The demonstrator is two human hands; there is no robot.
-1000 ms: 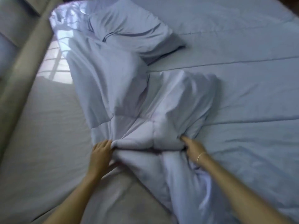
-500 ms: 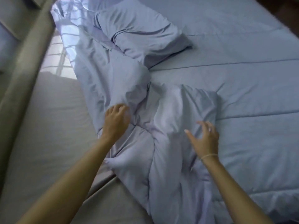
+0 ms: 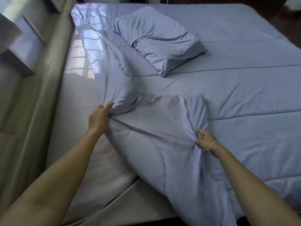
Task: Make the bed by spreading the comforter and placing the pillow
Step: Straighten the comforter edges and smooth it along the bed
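**Both hands take a fresh hold on the folded comforter**

Nearest, the left hand (image 3: 99,118) has dropped back from its higher reach half a second ago and now pinches a bunched fold at the comforter's left edge, its grip closed on cloth. The right hand (image 3: 205,141), which hovered spread-fingered above the fabric, has come down and gathered a knot of cloth; its grip holds that too. With both holds set on the doubled-over flap, the person looks ready to pull it out toward the bare mattress (image 3: 76,128), so spreading is only partly done.

The comforter (image 3: 236,101) is pale blue, quilted in long seams, flat over the right of the bed but folded and creased on the left. Farther off, the pillow (image 3: 159,41) lies askew on top of it, near the headboard (image 3: 48,66).
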